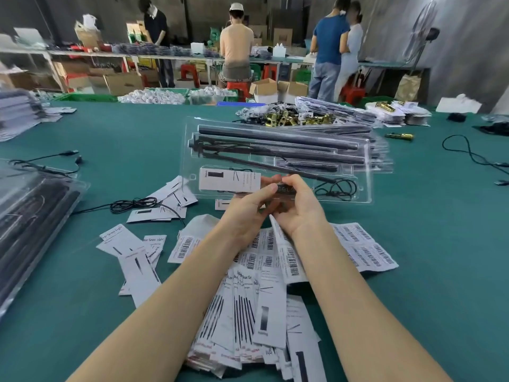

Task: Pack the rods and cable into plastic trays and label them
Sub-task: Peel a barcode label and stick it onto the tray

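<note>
A clear plastic tray (pixel 366 161) is held tilted above the green table, with several black rods (pixel 275 139) in its grooves and a coiled black cable (pixel 337 188) in its lower right pocket. A white printed card (pixel 230 180) lies in its lower left pocket. My left hand (pixel 248 208) and my right hand (pixel 300 208) meet at the tray's near edge, fingers curled on it and pinching a small label between them. Barcode label sheets (pixel 360 252) lie under my wrists.
Printed cards (pixel 245 312) are heaped between my forearms and scattered to the left. Stacked packed trays (pixel 33 213) sit at the left edge, a loose cable (pixel 137 204) beside them. Brass parts (pixel 292 118) and more trays lie behind. Several people work at far benches.
</note>
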